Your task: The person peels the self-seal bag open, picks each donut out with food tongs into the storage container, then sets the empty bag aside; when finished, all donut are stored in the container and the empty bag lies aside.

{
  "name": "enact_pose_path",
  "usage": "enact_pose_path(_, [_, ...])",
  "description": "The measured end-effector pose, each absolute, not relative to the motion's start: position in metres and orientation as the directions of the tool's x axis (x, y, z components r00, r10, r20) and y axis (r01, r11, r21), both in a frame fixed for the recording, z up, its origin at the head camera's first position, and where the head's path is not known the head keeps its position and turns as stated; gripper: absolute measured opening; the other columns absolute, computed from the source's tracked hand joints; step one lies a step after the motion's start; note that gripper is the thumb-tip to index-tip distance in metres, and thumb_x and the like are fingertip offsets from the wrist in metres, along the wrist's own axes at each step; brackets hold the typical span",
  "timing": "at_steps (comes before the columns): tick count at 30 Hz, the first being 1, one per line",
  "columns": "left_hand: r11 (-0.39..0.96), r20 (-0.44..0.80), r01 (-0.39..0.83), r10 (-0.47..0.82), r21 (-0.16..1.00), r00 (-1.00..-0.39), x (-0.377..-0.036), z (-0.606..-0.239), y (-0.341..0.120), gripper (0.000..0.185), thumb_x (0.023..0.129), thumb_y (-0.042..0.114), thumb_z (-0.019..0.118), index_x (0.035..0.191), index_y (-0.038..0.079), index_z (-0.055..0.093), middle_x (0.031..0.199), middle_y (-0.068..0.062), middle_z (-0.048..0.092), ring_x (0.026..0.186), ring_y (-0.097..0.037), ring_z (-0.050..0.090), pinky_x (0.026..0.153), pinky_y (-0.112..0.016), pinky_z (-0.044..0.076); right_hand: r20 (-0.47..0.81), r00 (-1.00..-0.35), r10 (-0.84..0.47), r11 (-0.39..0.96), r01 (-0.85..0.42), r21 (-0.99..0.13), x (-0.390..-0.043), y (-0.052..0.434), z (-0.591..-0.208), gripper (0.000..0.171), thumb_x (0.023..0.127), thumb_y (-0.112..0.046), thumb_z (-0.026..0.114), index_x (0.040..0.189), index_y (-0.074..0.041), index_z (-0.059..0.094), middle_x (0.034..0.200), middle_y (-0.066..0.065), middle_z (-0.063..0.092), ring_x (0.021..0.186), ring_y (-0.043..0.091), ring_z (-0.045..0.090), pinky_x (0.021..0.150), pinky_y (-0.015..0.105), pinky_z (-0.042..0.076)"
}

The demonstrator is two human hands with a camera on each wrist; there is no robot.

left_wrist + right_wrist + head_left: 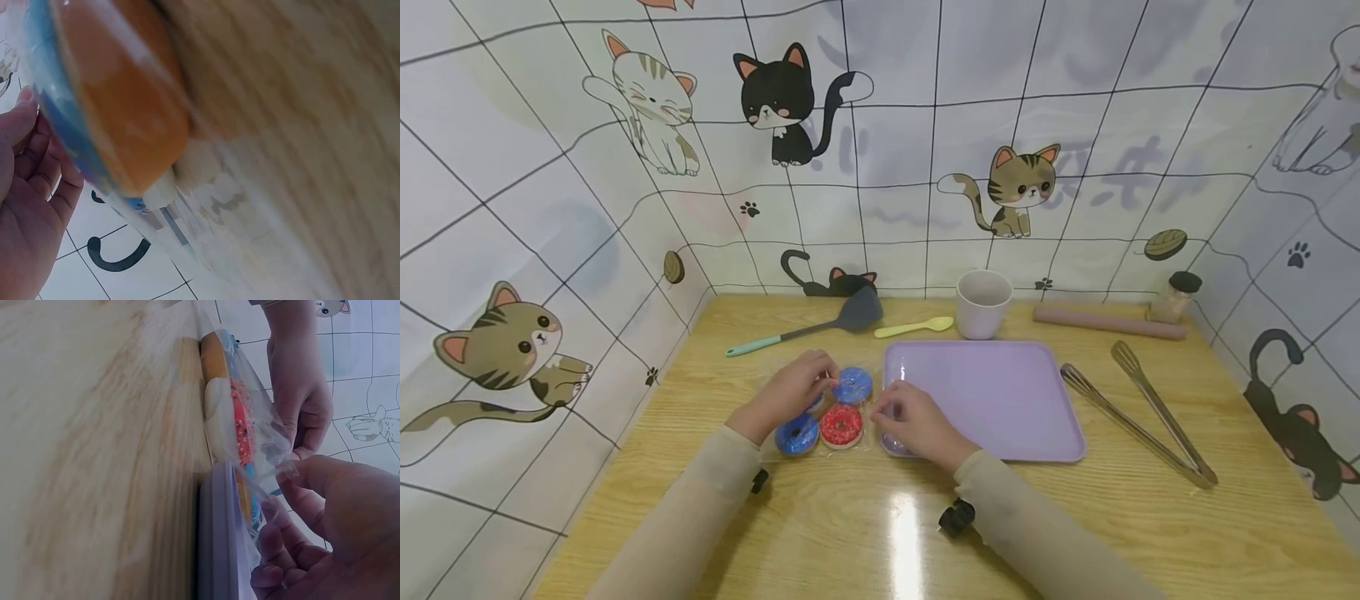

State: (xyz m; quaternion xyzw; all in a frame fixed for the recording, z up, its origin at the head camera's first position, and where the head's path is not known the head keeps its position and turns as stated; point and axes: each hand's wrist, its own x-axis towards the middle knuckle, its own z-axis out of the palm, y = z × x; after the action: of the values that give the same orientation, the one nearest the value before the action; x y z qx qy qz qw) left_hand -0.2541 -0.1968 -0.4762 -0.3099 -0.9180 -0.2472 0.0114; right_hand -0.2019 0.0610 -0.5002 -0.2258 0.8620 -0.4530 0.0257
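A clear plastic bag lies on the table with several toy donuts inside. A red sprinkled donut sits at its near right, a blue donut behind it and another blue donut to the left. One more is mostly hidden under my left hand. That hand pinches the bag's film above the donuts. My right hand, over the left side of the lilac tray, pinches the bag's edge between thumb and fingers. In the right wrist view the film runs from one hand to the other.
Behind the bag lie a turner and a yellow spoon. A grey cup stands behind the tray. Metal tongs lie spread at the right, with a rolling pin and a black-lidded jar beyond.
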Motion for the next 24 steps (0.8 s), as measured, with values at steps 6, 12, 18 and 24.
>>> enact_pose_path(6, [0.684,0.182,0.575,0.56,0.45,-0.808,-0.2532,-0.4743,-0.1977,0.006,0.103,0.015,0.063,0.098,0.014,0.066,0.101,0.002,0.063,0.098,-0.016,0.059,0.087,-0.038,0.056,0.154,-0.892,-0.425,0.552,-0.39,-0.737,-0.1996,0.0638,-0.4972,0.007,0.092,-0.024,0.08,0.087,-0.019,0.077,0.097,-0.005,0.066,0.089,0.013,0.058,0.08,0.031,0.048])
enact_pose_path(12, [0.691,0.172,0.571,0.56,0.444,-0.811,-0.2534,-0.4744,-0.1981,0.005,0.103,0.017,0.063,0.099,0.016,0.065,0.101,0.004,0.062,0.098,-0.014,0.058,0.087,-0.037,0.055,0.106,-0.892,-0.44,0.602,-0.381,-0.702,-0.1956,0.0654,-0.4974,0.011,0.089,-0.031,0.083,0.089,-0.02,0.08,0.097,-0.006,0.063,0.093,0.011,0.058,0.087,0.033,0.051])
enact_pose_path(18, [0.703,0.167,0.561,0.549,0.437,-0.819,-0.2533,-0.4744,-0.198,0.005,0.104,0.017,0.063,0.1,0.015,0.066,0.101,0.003,0.062,0.098,-0.015,0.059,0.088,-0.037,0.055,0.132,-0.897,-0.423,0.637,-0.397,-0.66,-0.1946,0.0632,-0.4992,0.018,0.09,-0.034,0.081,0.097,-0.018,0.079,0.1,-0.003,0.061,0.093,0.013,0.055,0.085,0.035,0.05])
enact_pose_path(24, [0.702,0.167,0.555,0.544,0.446,-0.822,-0.2517,-0.4726,-0.1972,0.006,0.104,0.016,0.062,0.099,0.014,0.065,0.1,0.003,0.062,0.097,-0.015,0.058,0.087,-0.037,0.055,0.138,-0.91,-0.39,0.606,-0.367,-0.706,-0.1944,0.061,-0.5009,0.01,0.089,-0.026,0.082,0.09,-0.017,0.079,0.101,0.001,0.061,0.097,0.018,0.056,0.091,0.04,0.049])
